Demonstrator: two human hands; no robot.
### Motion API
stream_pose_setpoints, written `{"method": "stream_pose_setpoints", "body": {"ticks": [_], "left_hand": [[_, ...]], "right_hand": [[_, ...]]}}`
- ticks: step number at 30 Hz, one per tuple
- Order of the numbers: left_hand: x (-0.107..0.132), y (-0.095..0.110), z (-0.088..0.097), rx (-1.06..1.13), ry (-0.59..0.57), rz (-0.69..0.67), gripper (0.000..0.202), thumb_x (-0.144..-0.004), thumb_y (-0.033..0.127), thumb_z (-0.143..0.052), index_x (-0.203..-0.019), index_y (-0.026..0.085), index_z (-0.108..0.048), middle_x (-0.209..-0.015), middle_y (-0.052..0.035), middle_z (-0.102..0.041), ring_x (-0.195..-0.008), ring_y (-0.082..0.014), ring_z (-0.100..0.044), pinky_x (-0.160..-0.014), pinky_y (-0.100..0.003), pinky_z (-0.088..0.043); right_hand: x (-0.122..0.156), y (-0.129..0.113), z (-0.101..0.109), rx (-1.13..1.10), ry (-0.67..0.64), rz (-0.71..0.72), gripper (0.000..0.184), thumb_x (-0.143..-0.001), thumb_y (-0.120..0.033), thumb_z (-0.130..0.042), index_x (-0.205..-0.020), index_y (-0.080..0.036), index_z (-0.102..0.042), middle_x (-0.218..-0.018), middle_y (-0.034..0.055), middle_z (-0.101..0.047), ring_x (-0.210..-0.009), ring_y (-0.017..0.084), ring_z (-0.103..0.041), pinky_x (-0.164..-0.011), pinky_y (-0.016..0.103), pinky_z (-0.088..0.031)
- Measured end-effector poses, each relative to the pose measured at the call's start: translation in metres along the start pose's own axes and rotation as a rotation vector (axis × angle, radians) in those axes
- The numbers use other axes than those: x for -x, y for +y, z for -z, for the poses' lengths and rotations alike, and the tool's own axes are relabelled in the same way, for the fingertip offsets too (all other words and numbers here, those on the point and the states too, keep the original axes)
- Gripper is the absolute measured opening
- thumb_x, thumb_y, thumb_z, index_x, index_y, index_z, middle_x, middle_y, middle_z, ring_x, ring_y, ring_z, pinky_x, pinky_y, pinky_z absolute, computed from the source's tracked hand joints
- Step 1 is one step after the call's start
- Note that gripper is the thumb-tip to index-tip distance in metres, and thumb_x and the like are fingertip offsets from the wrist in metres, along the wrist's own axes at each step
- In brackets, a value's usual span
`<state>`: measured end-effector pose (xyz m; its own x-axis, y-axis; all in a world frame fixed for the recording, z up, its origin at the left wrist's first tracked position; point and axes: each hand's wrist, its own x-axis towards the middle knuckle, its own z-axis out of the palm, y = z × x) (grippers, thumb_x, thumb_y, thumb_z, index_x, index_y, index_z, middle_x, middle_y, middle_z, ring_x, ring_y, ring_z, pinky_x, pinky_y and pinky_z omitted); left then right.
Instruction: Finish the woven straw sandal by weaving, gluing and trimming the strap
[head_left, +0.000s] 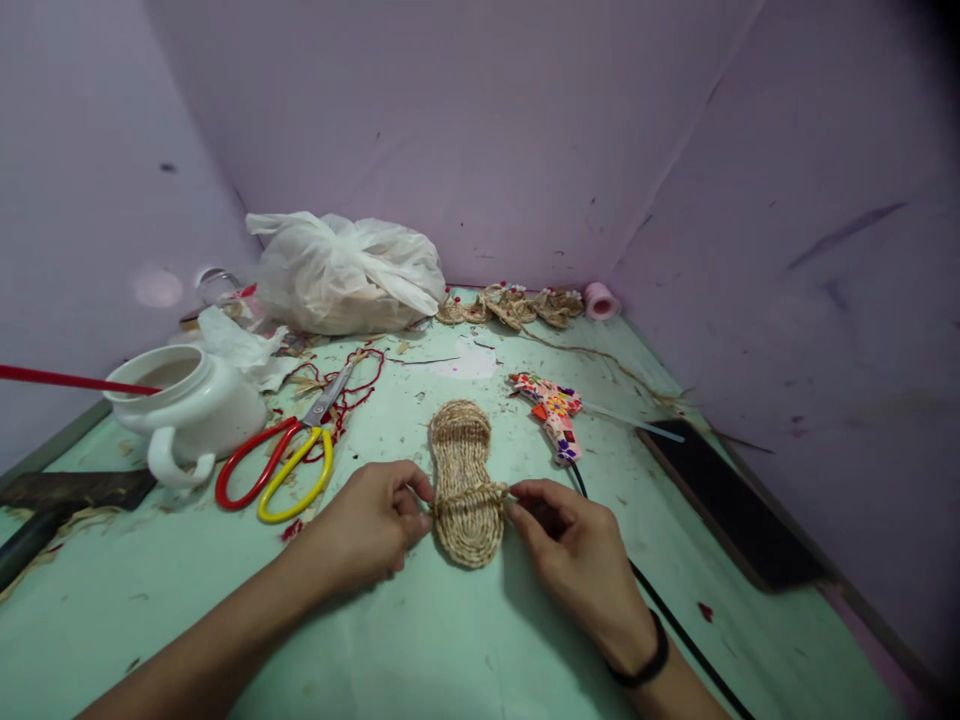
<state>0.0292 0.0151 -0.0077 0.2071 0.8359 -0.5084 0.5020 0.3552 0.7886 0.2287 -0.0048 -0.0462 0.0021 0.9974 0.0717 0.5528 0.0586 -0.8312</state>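
A small woven straw sole (463, 445), shaped like a slipper, lies flat on the green table in front of me. Across its nearer, rounded half runs a short braided straw strap (471, 496). My left hand (379, 520) pinches the strap's left end at the sole's edge, fingers curled. On the other side, my right hand (571, 535) grips the right end between thumb and forefinger. A black band circles my right wrist. Just beyond the right hand lies a glue gun (555, 408) wrapped in flower-patterned covering, with a clear glue stick in its back.
Scissors with red and yellow handles (296, 455) lie left, near a white pot (199, 410) holding a red stick. A dark-bladed tool (75, 490) sits far left. A phone (731, 500) lies right. Behind are a tied plastic bag (349, 275), straw pieces (525, 305) and a pink spool (601, 301).
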Motion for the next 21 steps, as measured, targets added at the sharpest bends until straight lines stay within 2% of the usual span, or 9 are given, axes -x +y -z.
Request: {"method": "stream_pose_setpoints", "body": {"ticks": [3,5,7,11,13,17,21], "left_hand": [[-0.001,-0.003,-0.002,-0.033,0.038,-0.127,0.01,-0.063,0.016,-0.053,-0.073,0.017,-0.052,-0.051,0.0071,-0.047,-0.037,-0.007,-0.046,-0.035,-0.016,-0.034],[-0.002,-0.004,0.0,-0.081,0.092,-0.149,0.009,-0.064,0.016,-0.051,-0.072,0.017,-0.053,-0.05,0.0066,-0.047,-0.037,-0.0072,-0.046,-0.036,-0.016,-0.033],[-0.002,-0.004,0.002,-0.143,0.102,-0.089,0.005,-0.065,0.019,-0.051,-0.069,0.017,-0.053,-0.047,0.006,-0.048,-0.035,-0.0081,-0.046,-0.033,-0.016,-0.03],[0.004,0.001,0.002,-0.214,-0.061,0.125,0.015,-0.066,0.028,-0.053,-0.055,0.016,-0.05,-0.04,0.003,-0.05,-0.026,-0.0082,-0.041,-0.027,-0.016,-0.025],[0.006,0.004,-0.003,-0.164,-0.101,0.178,0.022,-0.066,0.03,-0.053,-0.049,0.017,-0.048,-0.037,0.0026,-0.049,-0.024,-0.0073,-0.038,-0.024,-0.016,-0.024],[0.005,0.006,-0.014,0.047,-0.105,0.208,0.031,-0.068,0.029,-0.054,-0.041,0.015,-0.046,-0.029,0.0029,-0.044,-0.02,-0.0055,-0.033,-0.021,-0.014,-0.022],[0.002,0.005,-0.019,0.406,-0.001,0.188,0.022,-0.062,0.026,-0.062,-0.05,0.013,-0.049,-0.045,-0.0027,-0.06,-0.024,-0.0066,-0.044,-0.021,-0.014,-0.025]], "right_hand": [[-0.001,-0.002,-0.002,0.038,-0.022,0.059,0.017,-0.076,-0.023,-0.054,-0.087,-0.017,-0.064,-0.078,0.0049,-0.067,-0.069,0.017,-0.061,-0.065,0.028,-0.047],[-0.001,-0.004,-0.001,0.069,-0.022,0.054,0.015,-0.076,-0.023,-0.053,-0.084,-0.017,-0.064,-0.078,0.0051,-0.067,-0.069,0.017,-0.061,-0.064,0.028,-0.046],[0.0,-0.006,0.0,0.092,-0.028,0.01,0.016,-0.076,-0.026,-0.053,-0.08,-0.018,-0.065,-0.073,0.0042,-0.067,-0.064,0.016,-0.06,-0.06,0.027,-0.045],[0.002,-0.013,0.003,0.219,-0.088,-0.115,0.023,-0.074,-0.038,-0.055,-0.063,-0.02,-0.065,-0.057,0.0018,-0.065,-0.052,0.016,-0.057,-0.05,0.025,-0.039],[0.003,-0.017,0.003,0.28,-0.117,-0.149,0.025,-0.072,-0.041,-0.057,-0.061,-0.021,-0.066,-0.056,0.0016,-0.066,-0.052,0.016,-0.057,-0.049,0.025,-0.037],[0.005,-0.021,0.001,0.286,-0.141,-0.176,0.024,-0.07,-0.041,-0.058,-0.061,-0.021,-0.067,-0.056,0.0014,-0.066,-0.052,0.016,-0.057,-0.049,0.025,-0.035],[0.005,-0.019,-0.003,0.099,-0.144,-0.138,0.023,-0.073,-0.036,-0.055,-0.063,-0.019,-0.067,-0.058,0.0023,-0.065,-0.053,0.015,-0.055,-0.05,0.024,-0.037]]}}
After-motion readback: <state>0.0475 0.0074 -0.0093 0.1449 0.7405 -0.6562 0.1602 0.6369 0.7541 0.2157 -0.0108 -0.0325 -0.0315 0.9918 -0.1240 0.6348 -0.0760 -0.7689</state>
